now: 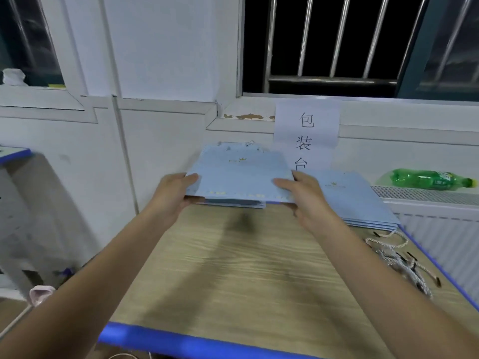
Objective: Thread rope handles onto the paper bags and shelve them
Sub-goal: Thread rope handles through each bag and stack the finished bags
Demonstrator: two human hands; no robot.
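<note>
Part-done — left hand and right hand each grip an end of a threaded bag bundle above the table's far edge; unthreaded bags and loose ropes remain at the right edge — shelving pending.

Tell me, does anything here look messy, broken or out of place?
A few things. The rope handles lie in a loose tangle near the table's right edge. A green bottle lies on its side on the radiator ledge. Paint is chipped on the windowsill.
</note>
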